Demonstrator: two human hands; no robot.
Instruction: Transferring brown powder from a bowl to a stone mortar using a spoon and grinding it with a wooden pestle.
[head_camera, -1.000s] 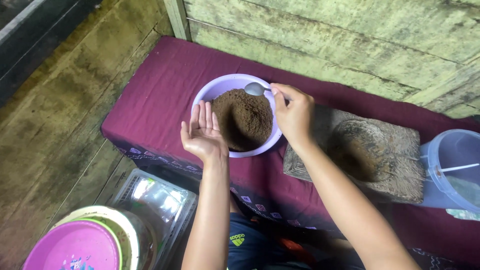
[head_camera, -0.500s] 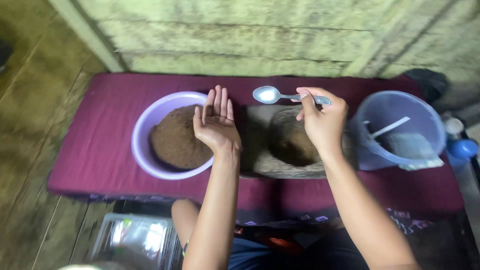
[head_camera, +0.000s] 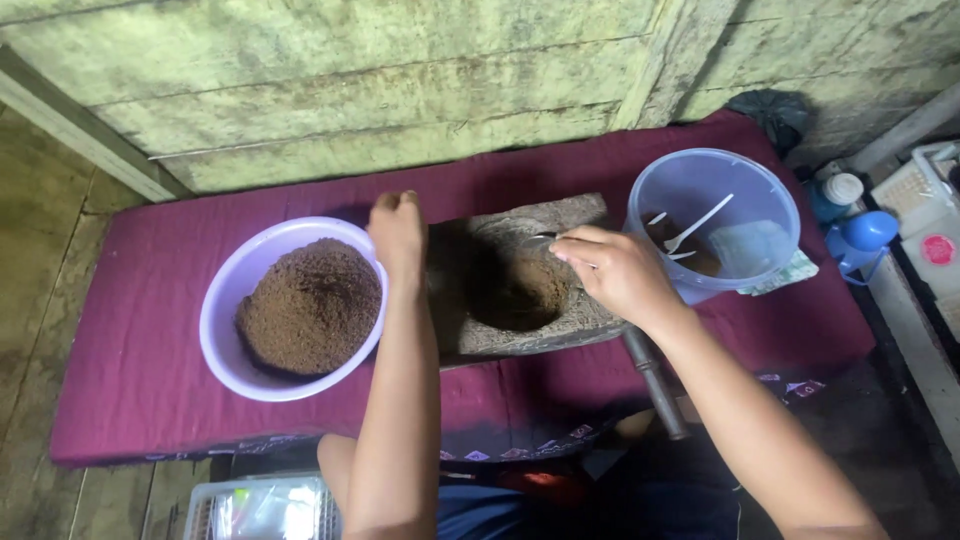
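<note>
A pale purple bowl (head_camera: 228, 300) heaped with brown powder (head_camera: 312, 305) sits on a maroon mat (head_camera: 130, 390). To its right lies a grey stone mortar slab (head_camera: 520, 275) with brown powder in its hollow. My left hand (head_camera: 397, 232) hovers with curled fingers between the bowl's rim and the slab's left edge. My right hand (head_camera: 615, 270) grips a metal spoon (head_camera: 540, 240) over the slab's hollow.
A clear blue plastic tub (head_camera: 715, 205) with a white plastic spoon (head_camera: 700, 222) stands at the right of the mat. A blue bottle (head_camera: 865, 235) and a white basket (head_camera: 925, 215) are at the far right. A wooden plank wall (head_camera: 400, 90) runs behind.
The spoon has come down from above the slab into its hollow. My left hand went from an open raised palm to curled fingers. The view has swung right.
</note>
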